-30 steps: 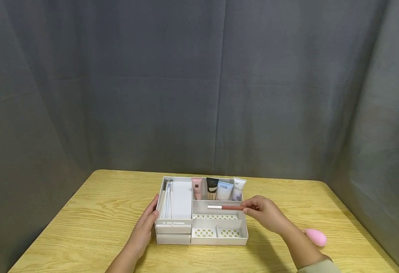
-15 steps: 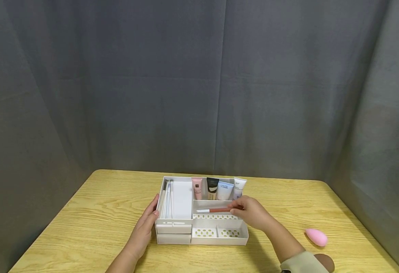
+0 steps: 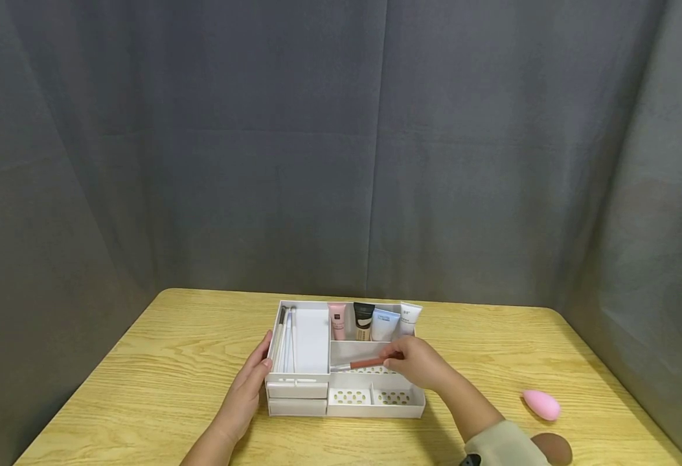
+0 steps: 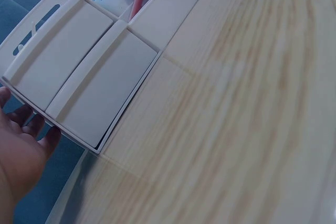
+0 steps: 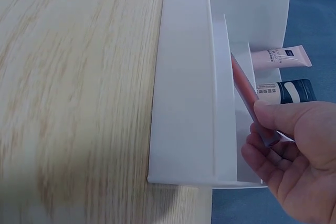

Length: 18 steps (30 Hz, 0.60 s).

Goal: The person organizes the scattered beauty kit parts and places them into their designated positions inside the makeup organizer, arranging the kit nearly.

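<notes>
A white desktop organizer [image 3: 375, 410] stands on the table. My left hand [image 3: 246, 389] rests against its left side; in the left wrist view the fingers [image 4: 34, 125] touch the edge beside the two drawers. A slim red lip gloss tube [image 3: 368, 363] with a silvery end is pinched between the thumb and fingers of my right hand [image 3: 421, 364]. It slants down into the middle right compartment, its silvery end low near the divider on the left. In the right wrist view, the lip gloss's near end [image 5: 270, 139] sticks out past the thumb.
Several makeup brushes [image 3: 285, 343] lie in the left compartment. Behind my right hand stand a pink tube [image 3: 337, 321], a black-and-beige tube [image 3: 363, 322], a pale blue tube [image 3: 384, 325] and a white tube [image 3: 409, 317]. A pink makeup sponge [image 3: 541, 404] lies on the table at right.
My right hand has moved left and down with the lip gloss, which has gone from level to slanting into the compartment. The left hand stays in place.
</notes>
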{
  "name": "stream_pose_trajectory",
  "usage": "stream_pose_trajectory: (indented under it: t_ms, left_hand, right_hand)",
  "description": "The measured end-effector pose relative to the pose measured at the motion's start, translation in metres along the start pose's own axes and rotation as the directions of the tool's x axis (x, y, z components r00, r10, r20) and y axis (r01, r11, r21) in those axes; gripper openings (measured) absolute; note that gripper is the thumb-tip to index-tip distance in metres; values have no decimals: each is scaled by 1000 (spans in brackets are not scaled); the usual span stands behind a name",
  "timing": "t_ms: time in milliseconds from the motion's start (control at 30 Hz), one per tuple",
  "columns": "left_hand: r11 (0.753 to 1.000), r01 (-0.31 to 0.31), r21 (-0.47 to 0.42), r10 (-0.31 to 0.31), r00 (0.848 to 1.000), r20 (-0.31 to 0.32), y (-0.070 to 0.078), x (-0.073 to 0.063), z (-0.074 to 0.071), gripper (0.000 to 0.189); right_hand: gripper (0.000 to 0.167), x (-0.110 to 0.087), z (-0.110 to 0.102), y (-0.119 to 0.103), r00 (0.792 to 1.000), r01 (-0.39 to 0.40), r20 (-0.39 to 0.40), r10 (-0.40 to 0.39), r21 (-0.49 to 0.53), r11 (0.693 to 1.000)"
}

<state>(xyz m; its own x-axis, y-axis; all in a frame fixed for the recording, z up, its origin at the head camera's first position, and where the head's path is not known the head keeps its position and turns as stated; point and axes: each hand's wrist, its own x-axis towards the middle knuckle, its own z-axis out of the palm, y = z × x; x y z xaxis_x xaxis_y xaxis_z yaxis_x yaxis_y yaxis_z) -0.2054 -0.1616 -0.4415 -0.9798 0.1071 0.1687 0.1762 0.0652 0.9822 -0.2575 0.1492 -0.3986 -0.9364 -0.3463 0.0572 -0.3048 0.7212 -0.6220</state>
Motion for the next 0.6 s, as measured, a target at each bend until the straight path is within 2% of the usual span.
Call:
stream_pose_trajectory:
  t_ms: [367,600]
  left_hand:
    - [1000,19,-14,-19,1000,7,-2,2,-1,57]
    - [1000,15,-11,-15,1000,14,-3,2,-2,57]
  right_hand:
    - [6,4,6,-3,1000,-10,16,10,-40,999]
    - [6,6,5,-10,998,-32,40,38,-137,990]
